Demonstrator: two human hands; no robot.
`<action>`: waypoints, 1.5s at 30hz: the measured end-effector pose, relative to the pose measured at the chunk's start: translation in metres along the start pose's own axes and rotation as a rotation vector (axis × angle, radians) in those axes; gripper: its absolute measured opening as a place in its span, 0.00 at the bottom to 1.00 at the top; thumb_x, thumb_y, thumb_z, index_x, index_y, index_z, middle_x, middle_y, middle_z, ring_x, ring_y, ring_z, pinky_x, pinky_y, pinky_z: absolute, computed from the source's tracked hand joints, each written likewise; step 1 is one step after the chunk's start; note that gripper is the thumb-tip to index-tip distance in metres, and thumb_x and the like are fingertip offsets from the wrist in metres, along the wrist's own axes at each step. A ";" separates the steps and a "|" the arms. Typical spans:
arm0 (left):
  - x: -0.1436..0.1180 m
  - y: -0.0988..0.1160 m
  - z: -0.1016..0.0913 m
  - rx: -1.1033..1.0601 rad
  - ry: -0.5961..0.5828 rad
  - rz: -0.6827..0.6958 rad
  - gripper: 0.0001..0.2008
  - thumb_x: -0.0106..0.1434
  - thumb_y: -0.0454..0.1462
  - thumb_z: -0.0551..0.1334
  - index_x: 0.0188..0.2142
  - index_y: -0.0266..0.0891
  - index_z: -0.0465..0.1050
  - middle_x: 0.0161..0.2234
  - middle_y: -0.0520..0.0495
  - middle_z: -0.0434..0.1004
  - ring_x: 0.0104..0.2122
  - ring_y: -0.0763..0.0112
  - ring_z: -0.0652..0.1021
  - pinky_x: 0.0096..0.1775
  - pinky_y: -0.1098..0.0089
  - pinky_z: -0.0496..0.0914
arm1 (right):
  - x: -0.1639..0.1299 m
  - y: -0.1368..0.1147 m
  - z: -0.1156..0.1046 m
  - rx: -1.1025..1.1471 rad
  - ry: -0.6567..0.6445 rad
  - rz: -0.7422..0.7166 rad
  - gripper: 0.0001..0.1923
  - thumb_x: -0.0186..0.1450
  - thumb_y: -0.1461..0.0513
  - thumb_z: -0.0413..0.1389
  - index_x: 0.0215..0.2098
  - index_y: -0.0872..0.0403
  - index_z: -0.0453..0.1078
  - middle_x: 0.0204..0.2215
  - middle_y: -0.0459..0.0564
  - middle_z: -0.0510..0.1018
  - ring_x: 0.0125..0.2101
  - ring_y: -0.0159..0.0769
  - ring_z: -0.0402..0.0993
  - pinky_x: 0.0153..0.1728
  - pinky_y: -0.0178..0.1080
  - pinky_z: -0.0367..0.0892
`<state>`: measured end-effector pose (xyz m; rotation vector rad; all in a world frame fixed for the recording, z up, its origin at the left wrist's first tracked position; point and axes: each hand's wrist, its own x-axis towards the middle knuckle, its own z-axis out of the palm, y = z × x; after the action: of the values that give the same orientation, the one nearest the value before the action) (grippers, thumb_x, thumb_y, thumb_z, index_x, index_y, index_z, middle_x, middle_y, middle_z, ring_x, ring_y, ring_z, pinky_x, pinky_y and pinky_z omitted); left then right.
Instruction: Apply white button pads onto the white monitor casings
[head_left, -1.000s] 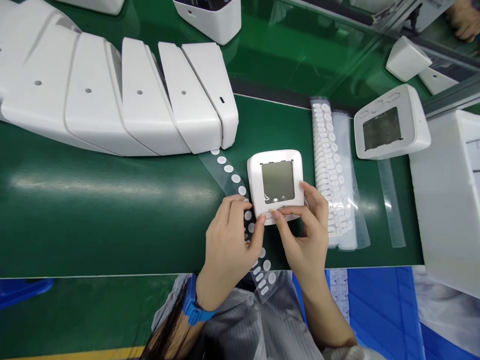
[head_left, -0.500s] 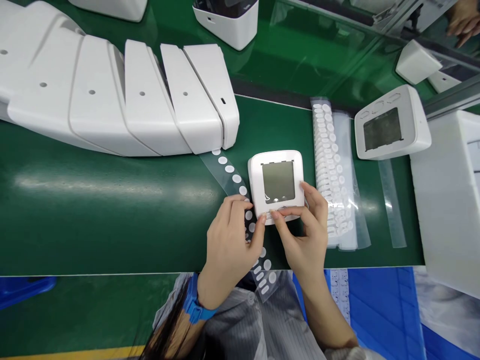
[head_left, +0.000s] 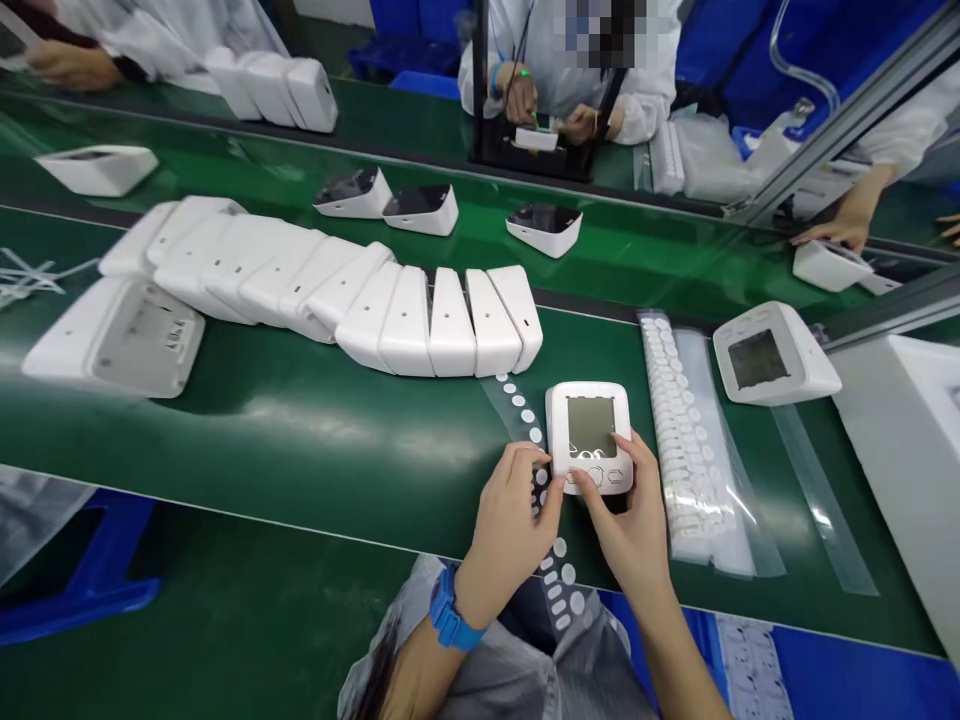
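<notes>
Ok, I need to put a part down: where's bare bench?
Widest free patch: the green bench, between the white housings and its near edge, left of the left hand. Crowded: rightward, around the device, sticker sheets and clear strip.

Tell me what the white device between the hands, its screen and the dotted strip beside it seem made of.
White device: probably hard plastic, smooth and satiny, with rounded edges. Screen: glossy glass or clear plastic, judging by bright reflections. Dotted strip: likely clear plastic film; the green table shows through.
</notes>
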<state>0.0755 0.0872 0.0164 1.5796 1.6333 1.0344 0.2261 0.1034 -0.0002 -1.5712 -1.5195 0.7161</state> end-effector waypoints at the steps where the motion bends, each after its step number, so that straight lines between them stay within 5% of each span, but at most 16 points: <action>1: -0.003 -0.002 -0.006 -0.052 -0.007 -0.007 0.05 0.70 0.36 0.55 0.44 0.41 0.66 0.44 0.44 0.73 0.43 0.65 0.78 0.44 0.64 0.76 | -0.001 -0.002 0.002 -0.022 0.007 -0.011 0.28 0.63 0.55 0.62 0.60 0.49 0.61 0.64 0.58 0.62 0.65 0.51 0.58 0.62 0.59 0.59; 6: -0.024 -0.013 -0.036 -0.420 -0.109 -0.142 0.15 0.71 0.37 0.55 0.56 0.47 0.66 0.52 0.43 0.77 0.49 0.64 0.81 0.48 0.63 0.78 | -0.004 -0.012 0.007 -0.098 0.027 -0.116 0.25 0.65 0.57 0.60 0.59 0.50 0.62 0.62 0.60 0.64 0.63 0.50 0.61 0.60 0.60 0.61; 10: -0.034 -0.015 -0.040 -0.605 -0.133 -0.229 0.17 0.69 0.38 0.59 0.57 0.46 0.67 0.50 0.43 0.82 0.50 0.61 0.82 0.49 0.61 0.79 | -0.014 -0.028 0.002 -0.152 0.067 -0.301 0.14 0.67 0.63 0.58 0.51 0.50 0.69 0.62 0.58 0.65 0.64 0.50 0.61 0.59 0.60 0.63; 15: -0.035 -0.014 -0.032 -0.565 -0.121 -0.191 0.15 0.68 0.37 0.60 0.53 0.45 0.71 0.48 0.46 0.83 0.49 0.62 0.82 0.50 0.61 0.79 | -0.026 -0.047 -0.002 -0.034 -0.131 -0.533 0.14 0.66 0.72 0.56 0.45 0.49 0.73 0.50 0.53 0.75 0.54 0.44 0.74 0.53 0.52 0.74; 23: -0.038 -0.018 -0.028 -0.439 -0.048 -0.113 0.11 0.67 0.35 0.60 0.48 0.44 0.75 0.45 0.49 0.85 0.44 0.64 0.84 0.45 0.67 0.81 | -0.024 -0.048 0.007 0.032 -0.181 -0.533 0.12 0.66 0.72 0.56 0.42 0.50 0.73 0.44 0.51 0.78 0.46 0.40 0.78 0.47 0.46 0.77; 33: -0.039 -0.019 -0.028 -0.281 -0.007 -0.087 0.16 0.67 0.37 0.61 0.54 0.46 0.72 0.43 0.49 0.86 0.42 0.64 0.85 0.45 0.66 0.81 | -0.033 -0.040 -0.010 -0.014 -0.093 -0.465 0.10 0.67 0.70 0.53 0.39 0.50 0.69 0.43 0.51 0.75 0.50 0.42 0.74 0.50 0.50 0.74; 36: -0.035 -0.021 -0.031 -0.162 0.053 -0.090 0.19 0.69 0.38 0.59 0.59 0.46 0.68 0.44 0.47 0.84 0.44 0.64 0.84 0.44 0.66 0.81 | -0.019 -0.025 -0.029 -0.072 0.001 -0.240 0.04 0.68 0.65 0.55 0.37 0.50 0.71 0.46 0.52 0.74 0.50 0.44 0.74 0.48 0.50 0.74; 39: -0.025 -0.019 -0.028 -0.020 0.031 -0.079 0.15 0.72 0.38 0.53 0.55 0.44 0.70 0.49 0.42 0.79 0.46 0.65 0.82 0.42 0.67 0.79 | -0.002 -0.009 -0.043 -0.059 -0.048 -0.004 0.07 0.69 0.57 0.56 0.36 0.50 0.74 0.50 0.54 0.72 0.53 0.47 0.72 0.45 0.48 0.76; 45: -0.009 0.001 -0.004 0.139 -0.020 -0.087 0.20 0.73 0.40 0.52 0.62 0.40 0.61 0.59 0.35 0.66 0.55 0.57 0.75 0.47 0.59 0.77 | 0.015 -0.005 -0.049 0.031 -0.195 0.159 0.11 0.68 0.54 0.57 0.34 0.51 0.75 0.50 0.53 0.72 0.53 0.43 0.73 0.50 0.46 0.76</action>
<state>0.0726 0.0782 0.0186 1.5863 1.7768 0.8742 0.2668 0.1099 0.0312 -1.6511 -1.5245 1.0038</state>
